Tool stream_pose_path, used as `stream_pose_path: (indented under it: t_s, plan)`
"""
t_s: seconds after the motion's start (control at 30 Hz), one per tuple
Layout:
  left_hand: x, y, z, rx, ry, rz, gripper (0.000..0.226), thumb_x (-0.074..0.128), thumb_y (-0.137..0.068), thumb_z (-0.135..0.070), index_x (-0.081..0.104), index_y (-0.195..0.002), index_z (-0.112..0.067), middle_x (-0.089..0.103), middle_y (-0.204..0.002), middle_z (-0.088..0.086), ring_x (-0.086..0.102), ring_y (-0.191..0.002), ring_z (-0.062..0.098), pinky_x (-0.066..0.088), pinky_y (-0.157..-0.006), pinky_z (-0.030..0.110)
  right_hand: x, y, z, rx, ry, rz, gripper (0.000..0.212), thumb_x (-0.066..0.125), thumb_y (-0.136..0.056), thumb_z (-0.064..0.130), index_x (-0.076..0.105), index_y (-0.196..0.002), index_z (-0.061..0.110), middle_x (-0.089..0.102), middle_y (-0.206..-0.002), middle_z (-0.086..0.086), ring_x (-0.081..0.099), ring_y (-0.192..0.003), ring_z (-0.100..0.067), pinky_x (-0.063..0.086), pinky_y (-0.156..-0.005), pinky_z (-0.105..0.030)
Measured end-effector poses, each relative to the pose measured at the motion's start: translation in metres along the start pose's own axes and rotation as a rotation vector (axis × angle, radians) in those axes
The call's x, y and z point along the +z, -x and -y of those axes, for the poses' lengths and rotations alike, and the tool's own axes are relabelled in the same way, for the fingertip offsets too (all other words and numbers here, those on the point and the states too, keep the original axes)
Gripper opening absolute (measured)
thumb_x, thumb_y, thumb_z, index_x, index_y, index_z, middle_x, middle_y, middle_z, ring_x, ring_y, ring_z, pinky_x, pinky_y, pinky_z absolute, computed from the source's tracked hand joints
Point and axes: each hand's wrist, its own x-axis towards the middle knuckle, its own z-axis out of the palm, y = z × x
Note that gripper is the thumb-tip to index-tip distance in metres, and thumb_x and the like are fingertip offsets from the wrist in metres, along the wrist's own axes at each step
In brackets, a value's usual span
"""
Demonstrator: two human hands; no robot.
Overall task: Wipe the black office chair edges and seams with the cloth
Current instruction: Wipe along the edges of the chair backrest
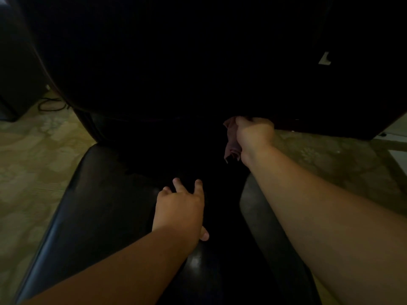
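Observation:
The black office chair [92,208] fills the middle of the dim view, its glossy seat below and its dark backrest above. My right hand [253,135] is shut on a pinkish cloth [231,146] and presses it against the lower edge of the backrest, where it meets the seat on the right. Part of the cloth hangs down left of the wrist. My left hand [179,208] rests flat on the middle of the seat with its fingers spread and holds nothing.
A pale patterned floor [28,164] lies to the left and right of the chair. A black cable [51,105] loops on the floor at the upper left beside a dark box. A small light tag [324,59] shows on the backrest at upper right.

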Motion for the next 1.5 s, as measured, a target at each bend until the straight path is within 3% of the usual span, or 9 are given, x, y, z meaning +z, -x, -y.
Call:
stream_pose_path:
  t_s: [0.2, 0.33, 0.5, 0.63, 0.87, 1.07, 1.2, 1.37, 1.5]
  plan:
    - [-0.014, -0.004, 0.003, 0.010, -0.070, 0.066, 0.124, 0.067, -0.076, -0.073, -0.009, -0.160, -0.022, 0.013, -0.162, 0.030, 0.044, -0.137, 0.042, 0.045, -0.101, 0.044, 0.005, -0.006, -0.003, 0.007, -0.078, -0.038, 0.016, 0.068, -0.089, 0.015, 0.072, -0.103, 0.008, 0.074, -0.093, -0.010, 0.071, -0.087, -0.029, 0.059, -0.080, -0.050]
    - [-0.042, -0.014, 0.027, 0.115, -0.113, 0.035, 0.098, 0.073, -0.073, -0.069, 0.032, -0.154, -0.032, 0.052, -0.144, 0.008, 0.055, -0.128, 0.029, 0.051, -0.097, 0.041, 0.013, 0.003, -0.006, 0.026, -0.116, 0.060, 0.019, 0.067, -0.088, 0.012, 0.068, -0.105, 0.003, 0.067, -0.097, -0.027, 0.065, -0.077, -0.024, 0.052, -0.063, -0.035]
    - [-0.038, -0.033, 0.051, 0.092, -0.128, 0.029, 0.115, 0.079, -0.071, -0.060, 0.007, -0.159, -0.038, 0.008, -0.167, 0.004, 0.021, -0.150, 0.032, 0.037, -0.113, 0.050, 0.017, -0.002, -0.021, 0.112, -0.137, 0.059, 0.023, 0.076, -0.075, 0.018, 0.073, -0.096, 0.011, 0.076, -0.087, -0.008, 0.074, -0.080, -0.032, 0.062, -0.073, -0.049]
    - [-0.025, -0.042, 0.052, 0.090, -0.037, 0.059, 0.119, 0.082, -0.075, -0.048, 0.000, -0.160, -0.033, -0.005, -0.169, 0.007, 0.003, -0.155, 0.032, 0.030, -0.119, 0.050, 0.025, -0.005, -0.017, 0.122, -0.189, 0.104, 0.004, 0.070, -0.089, 0.012, 0.072, -0.092, 0.013, 0.076, -0.087, -0.008, 0.074, -0.082, -0.029, 0.061, -0.080, -0.047]
    - [-0.026, -0.048, 0.046, 0.074, -0.067, 0.110, 0.119, 0.082, -0.077, -0.042, -0.002, -0.160, -0.029, -0.009, -0.168, 0.010, 0.001, -0.154, 0.035, 0.030, -0.119, 0.048, 0.043, 0.013, -0.013, -0.069, -0.089, 0.105, 0.019, 0.060, -0.096, 0.013, 0.069, -0.079, 0.014, 0.071, -0.081, -0.006, 0.069, -0.079, -0.023, 0.058, -0.076, -0.039]
    - [-0.022, -0.050, 0.047, 0.064, -0.072, 0.115, 0.120, 0.082, -0.077, -0.042, -0.003, -0.160, -0.029, -0.009, -0.168, 0.010, 0.001, -0.154, 0.035, 0.029, -0.120, 0.046, 0.041, -0.001, -0.020, -0.065, 0.014, -0.015, 0.019, 0.057, -0.089, 0.017, 0.071, -0.083, 0.005, 0.071, -0.081, -0.012, 0.068, -0.077, -0.030, 0.058, -0.076, -0.051]
    - [-0.022, -0.049, 0.045, 0.055, -0.085, 0.118, 0.119, 0.081, -0.077, -0.041, -0.004, -0.160, -0.029, -0.010, -0.168, 0.010, 0.000, -0.154, 0.034, 0.029, -0.120, 0.046, 0.041, 0.009, -0.026, -0.134, -0.013, 0.073, 0.021, 0.058, -0.087, 0.023, 0.071, -0.083, 0.007, 0.073, -0.079, -0.008, 0.070, -0.076, -0.024, 0.060, -0.074, -0.044]
    - [-0.023, -0.050, 0.041, 0.049, -0.114, 0.131, 0.119, 0.080, -0.079, -0.040, -0.006, -0.160, -0.027, -0.012, -0.167, 0.012, -0.001, -0.154, 0.035, 0.029, -0.120, 0.047, 0.012, -0.004, -0.028, 0.000, -0.188, -0.116, 0.008, 0.059, -0.095, 0.021, 0.061, -0.099, 0.014, 0.068, -0.090, -0.004, 0.069, -0.076, -0.024, 0.052, -0.061, -0.030]
    - [-0.022, -0.051, 0.041, 0.043, -0.120, 0.134, 0.120, 0.080, -0.078, -0.040, -0.006, -0.160, -0.027, -0.012, -0.167, 0.012, -0.001, -0.154, 0.035, 0.028, -0.121, 0.046, 0.000, -0.007, -0.022, -0.004, -0.246, -0.154, 0.019, 0.055, -0.095, 0.011, 0.052, -0.082, 0.024, 0.065, -0.084, -0.001, 0.064, -0.068, -0.017, 0.049, -0.053, -0.023]
